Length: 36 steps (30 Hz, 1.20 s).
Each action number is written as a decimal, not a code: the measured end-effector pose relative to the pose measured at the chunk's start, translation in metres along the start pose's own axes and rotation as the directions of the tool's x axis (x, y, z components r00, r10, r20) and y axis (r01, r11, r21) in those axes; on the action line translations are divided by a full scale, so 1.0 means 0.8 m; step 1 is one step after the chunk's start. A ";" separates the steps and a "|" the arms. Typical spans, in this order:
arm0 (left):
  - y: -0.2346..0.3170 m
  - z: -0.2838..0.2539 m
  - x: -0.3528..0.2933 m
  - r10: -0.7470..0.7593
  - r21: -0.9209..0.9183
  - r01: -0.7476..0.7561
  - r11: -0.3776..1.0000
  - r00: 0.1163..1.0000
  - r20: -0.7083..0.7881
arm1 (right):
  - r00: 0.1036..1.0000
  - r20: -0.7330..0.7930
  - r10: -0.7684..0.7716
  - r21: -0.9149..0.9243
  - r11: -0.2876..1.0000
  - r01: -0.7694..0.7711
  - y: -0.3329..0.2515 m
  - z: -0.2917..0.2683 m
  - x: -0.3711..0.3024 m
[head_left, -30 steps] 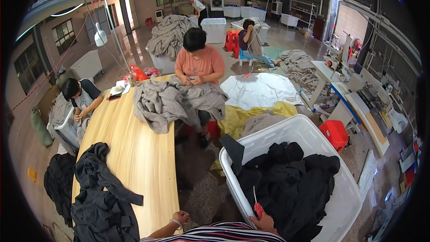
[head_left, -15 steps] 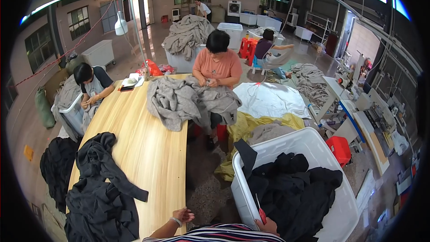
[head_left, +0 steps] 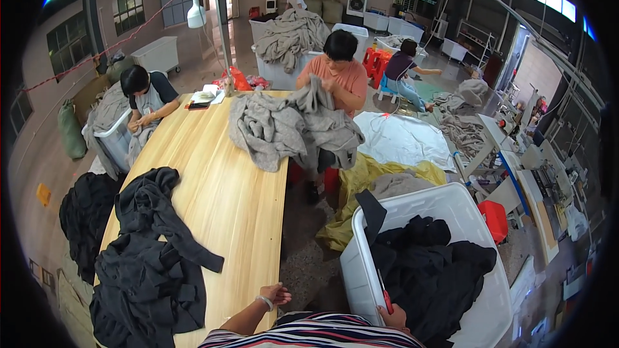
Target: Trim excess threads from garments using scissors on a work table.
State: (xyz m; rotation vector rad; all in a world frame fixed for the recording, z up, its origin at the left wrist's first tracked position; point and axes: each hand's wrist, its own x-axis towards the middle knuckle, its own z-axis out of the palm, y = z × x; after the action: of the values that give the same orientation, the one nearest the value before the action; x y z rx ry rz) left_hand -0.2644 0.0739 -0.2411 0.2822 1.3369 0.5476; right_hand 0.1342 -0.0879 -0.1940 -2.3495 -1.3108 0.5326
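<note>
My left hand [head_left: 275, 294], with a pale bangle at the wrist, is at the right edge of the wooden table [head_left: 238, 219]. Its fingers are loosely extended and hold nothing. My right hand [head_left: 393, 318] is closed around red-handled scissors [head_left: 387, 301], their slim metal blade pointing up beside the near left wall of a white tub [head_left: 362, 283]. Dark garments [head_left: 429, 270] fill much of that tub, and one dark flap hangs over its far left corner. On the left of the table lies a rumpled pile of dark knit garments [head_left: 148, 277], one sleeve stretched toward the middle.
Across the table a person in an orange shirt [head_left: 338, 84] handles grey knitwear [head_left: 277, 129]. Another person [head_left: 151, 100] works at the far left. Dark garments [head_left: 87, 225] hang off the table's left side. Yellow sheeting [head_left: 345, 219] and a red container [head_left: 493, 221] flank the tub.
The view has shifted, so the table and tub appear farther right. Across the table, the person in orange has lifted part of the grey knitwear. My right hand still grips the scissors.
</note>
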 end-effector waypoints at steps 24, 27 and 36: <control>-0.001 0.004 -0.006 0.004 0.002 -0.004 1.000 1.000 0.023 | 0.998 0.053 -0.014 0.140 0.990 0.006 0.003 -0.004 0.003; -0.002 0.000 -0.004 0.003 0.017 -0.003 1.000 1.000 0.007 | 0.998 0.065 -0.023 0.142 0.990 0.014 -0.003 -0.008 0.003; -0.003 0.000 0.005 -0.033 0.007 0.033 0.999 0.998 0.049 | 0.998 0.057 -0.005 0.148 0.989 -0.003 -0.007 -0.012 0.001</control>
State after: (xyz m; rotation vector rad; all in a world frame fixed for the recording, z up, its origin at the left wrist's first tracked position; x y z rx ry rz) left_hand -0.2636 0.0735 -0.2458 0.2763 1.2936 0.5057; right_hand 0.1353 -0.0862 -0.1826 -2.2276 -1.2521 0.6774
